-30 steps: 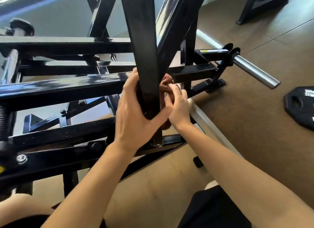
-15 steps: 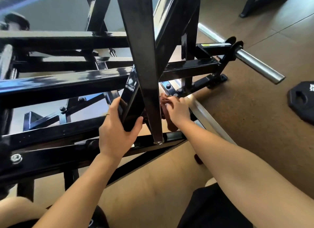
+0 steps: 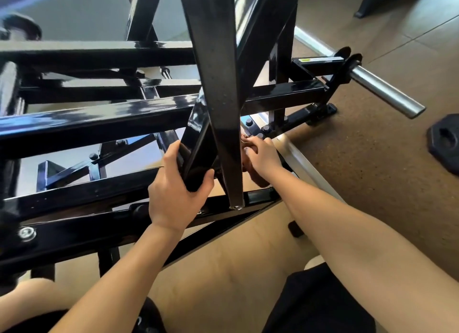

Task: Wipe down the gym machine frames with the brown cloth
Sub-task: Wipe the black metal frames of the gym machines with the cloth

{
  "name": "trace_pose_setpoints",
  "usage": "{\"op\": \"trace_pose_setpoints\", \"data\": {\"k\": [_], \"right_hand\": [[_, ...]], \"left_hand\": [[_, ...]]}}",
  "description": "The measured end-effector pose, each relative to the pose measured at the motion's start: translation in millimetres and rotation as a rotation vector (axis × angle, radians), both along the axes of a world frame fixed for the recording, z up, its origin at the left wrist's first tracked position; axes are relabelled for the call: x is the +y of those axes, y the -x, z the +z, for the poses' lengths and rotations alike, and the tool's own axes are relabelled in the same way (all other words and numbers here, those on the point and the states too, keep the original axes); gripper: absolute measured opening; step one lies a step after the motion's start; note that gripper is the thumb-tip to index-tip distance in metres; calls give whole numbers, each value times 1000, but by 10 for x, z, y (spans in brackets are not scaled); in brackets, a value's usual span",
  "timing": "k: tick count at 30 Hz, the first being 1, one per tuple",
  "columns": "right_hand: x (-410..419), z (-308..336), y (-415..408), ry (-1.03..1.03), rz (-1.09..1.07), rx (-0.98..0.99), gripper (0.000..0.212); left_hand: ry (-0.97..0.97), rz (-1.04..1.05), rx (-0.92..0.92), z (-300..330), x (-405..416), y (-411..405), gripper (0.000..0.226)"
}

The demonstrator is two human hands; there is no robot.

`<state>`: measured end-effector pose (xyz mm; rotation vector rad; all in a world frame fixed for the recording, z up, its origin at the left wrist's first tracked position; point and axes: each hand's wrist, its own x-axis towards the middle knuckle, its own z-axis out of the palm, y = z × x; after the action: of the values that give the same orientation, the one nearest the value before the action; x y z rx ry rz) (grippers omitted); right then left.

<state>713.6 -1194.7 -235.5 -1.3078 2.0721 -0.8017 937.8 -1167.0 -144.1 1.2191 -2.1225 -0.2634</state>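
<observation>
The gym machine frame (image 3: 218,89) fills most of the view: glossy black square tubes, several running crosswise and one thick tilted post coming down the middle to a bolted foot. That tilted post serves as the landmark here.

Just left of the post, the left hand (image 3: 173,196) wraps a shorter slanted black tube that leans in behind the post; the thumb lies over its near face and the fingers curl round the far side, so this grip is clenched on the frame tube.

Just right of the post, the right hand (image 3: 260,156) is pressed in against the metal with its fingers curled round the brown cloth (image 3: 257,178). The cloth is bunched between that hand and the post; only small folds show above the fingers and below the wrist, the rest hidden by the hand and the post.

Further right of the post, a silver bar sleeve (image 3: 387,91) sticks out from the end of a crosswise tube, and beyond it a black weight plate (image 3: 444,143) lies flat on the brown floor (image 3: 372,171). Below the post, both bare forearms reach in, and dark shorts (image 3: 318,305) show at the bottom edge
</observation>
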Motion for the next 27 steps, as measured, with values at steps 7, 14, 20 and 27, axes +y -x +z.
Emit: {"op": "trace_pose_setpoints", "data": {"k": [7, 14, 20, 27], "right_hand": [[-74, 273, -504, -46, 311, -337, 17], [-30, 127, -144, -8, -15, -184, 31], [-136, 193, -487, -110, 242, -534, 13], [-47, -13, -181, -46, -145, -446, 20]], "left_hand": [[-4, -9, 16, 18, 15, -8, 72], [21, -1, 7, -16, -5, -8, 70], [30, -4, -1, -20, -14, 5, 72], [15, 0, 3, -13, 2, -5, 69]]}}
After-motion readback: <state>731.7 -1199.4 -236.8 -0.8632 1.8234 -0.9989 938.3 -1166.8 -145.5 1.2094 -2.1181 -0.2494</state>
